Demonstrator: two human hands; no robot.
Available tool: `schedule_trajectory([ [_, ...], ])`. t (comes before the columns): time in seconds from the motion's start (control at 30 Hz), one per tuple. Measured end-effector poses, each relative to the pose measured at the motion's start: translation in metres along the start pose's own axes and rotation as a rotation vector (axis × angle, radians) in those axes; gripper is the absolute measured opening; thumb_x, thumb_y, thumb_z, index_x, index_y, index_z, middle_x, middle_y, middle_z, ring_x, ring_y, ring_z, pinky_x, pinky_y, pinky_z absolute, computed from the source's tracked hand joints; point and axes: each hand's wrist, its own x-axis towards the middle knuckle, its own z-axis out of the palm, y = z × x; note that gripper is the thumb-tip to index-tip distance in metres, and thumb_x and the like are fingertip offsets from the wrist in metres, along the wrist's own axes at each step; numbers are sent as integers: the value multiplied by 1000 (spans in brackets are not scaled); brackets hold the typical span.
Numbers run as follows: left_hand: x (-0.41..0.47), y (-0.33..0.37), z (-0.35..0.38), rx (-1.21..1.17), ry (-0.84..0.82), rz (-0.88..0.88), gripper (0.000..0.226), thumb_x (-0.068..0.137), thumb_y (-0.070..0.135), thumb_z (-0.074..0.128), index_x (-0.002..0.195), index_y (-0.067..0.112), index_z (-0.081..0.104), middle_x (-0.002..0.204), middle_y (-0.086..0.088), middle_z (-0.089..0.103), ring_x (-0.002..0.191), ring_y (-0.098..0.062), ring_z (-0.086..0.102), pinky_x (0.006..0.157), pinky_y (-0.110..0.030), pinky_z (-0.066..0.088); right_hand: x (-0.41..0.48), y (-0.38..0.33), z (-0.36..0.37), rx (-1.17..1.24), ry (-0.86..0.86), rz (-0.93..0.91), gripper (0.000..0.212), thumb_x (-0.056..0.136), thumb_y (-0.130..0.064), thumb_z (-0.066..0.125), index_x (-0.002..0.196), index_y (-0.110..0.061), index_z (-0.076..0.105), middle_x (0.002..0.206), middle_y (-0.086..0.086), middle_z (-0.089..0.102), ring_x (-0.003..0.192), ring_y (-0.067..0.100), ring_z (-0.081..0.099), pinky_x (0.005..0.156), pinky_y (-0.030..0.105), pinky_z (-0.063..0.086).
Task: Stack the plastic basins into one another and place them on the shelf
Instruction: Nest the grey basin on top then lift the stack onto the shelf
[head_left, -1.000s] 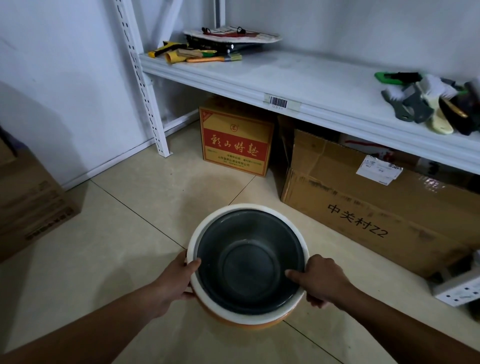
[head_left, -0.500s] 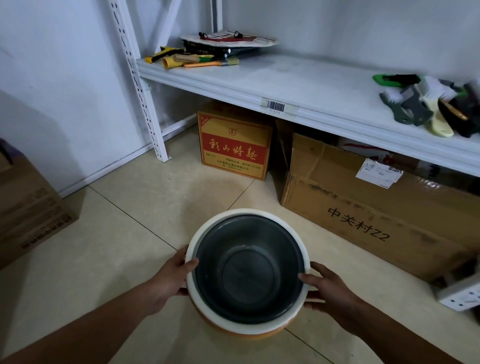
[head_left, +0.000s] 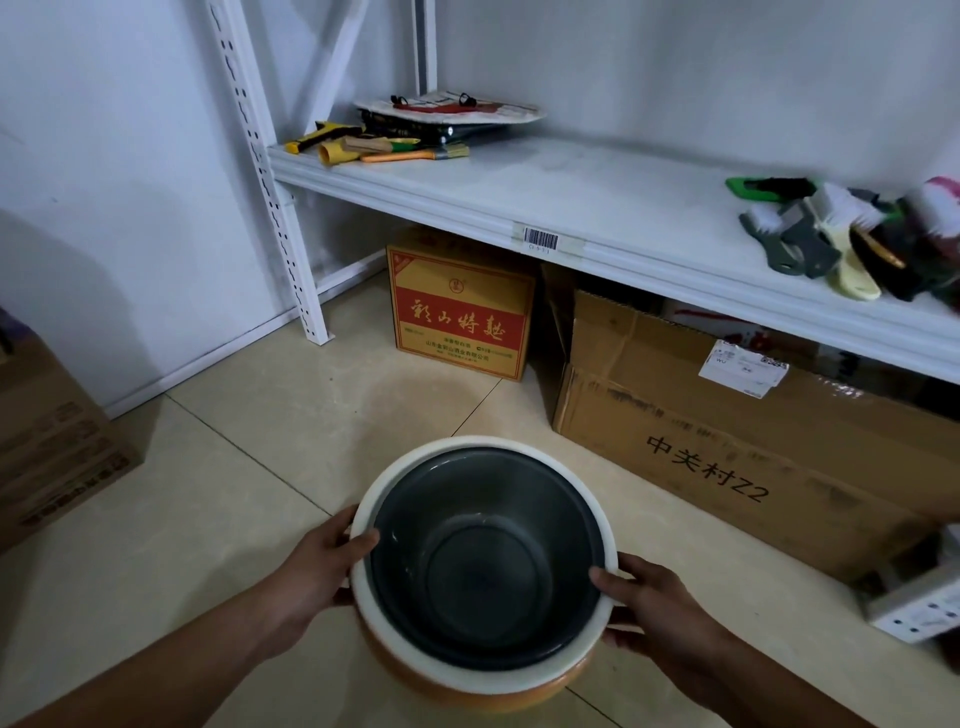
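Three plastic basins sit nested in one stack: a dark grey basin (head_left: 483, 561) inside a white basin (head_left: 519, 678), inside an orange basin (head_left: 415, 675) at the bottom. The stack is above the tiled floor, low in the head view. My left hand (head_left: 322, 566) grips the stack's left rim, thumb over the edge. My right hand (head_left: 649, 603) grips the right rim, thumb on top. The white metal shelf (head_left: 571, 197) runs across the upper half, its middle stretch bare.
Brushes and tools (head_left: 384, 145) lie at the shelf's left end, more brushes (head_left: 841, 239) at the right. Under the shelf stand a red-and-yellow carton (head_left: 462, 317) and a large brown box (head_left: 727, 441). Another brown box (head_left: 47, 441) is on the left, by the shelf upright (head_left: 270, 176).
The nested stack has risen a little off the floor. My right hand shifted from over the rim to a grip lower on the right side. The view has tilted up slightly.
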Motion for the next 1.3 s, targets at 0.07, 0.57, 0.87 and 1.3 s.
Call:
schedule_trajectory([
  [0.07, -10, 16, -4, -18, 2, 40, 36, 99, 18, 59, 134, 26, 61, 108, -11, 79, 99, -34, 75, 78, -48, 63, -8, -9, -1, 14, -17, -35, 34, 91, -28, 71, 124, -22, 65, 97, 5, 82, 101, 33, 74, 82, 45, 61],
  [0.57, -90, 176, -16, -69, 90, 367, 29, 97, 26, 60, 122, 20, 71, 108, -13, 79, 90, -28, 72, 76, -43, 56, -114, -155, -14, 146, -66, -388, 45, 81, -32, 72, 120, -11, 71, 111, 16, 79, 99, 30, 69, 83, 41, 56],
  [0.87, -110, 345, 7, -228, 43, 540, 23, 98, 35, 57, 106, 20, 73, 96, -7, 72, 89, -20, 61, 80, -35, 53, -151, -291, -45, 379, -39, -613, 44, 79, -32, 75, 116, -6, 75, 108, 8, 77, 100, 24, 68, 90, 39, 61],
  [1.3, 4, 433, 94, -429, -63, 397, 27, 103, 23, 52, 125, 13, 64, 95, -5, 69, 77, -16, 65, 50, -25, 59, -59, -391, -106, 601, 69, -604, 26, 90, -20, 72, 112, -7, 71, 106, 10, 65, 92, 21, 59, 63, 27, 57],
])
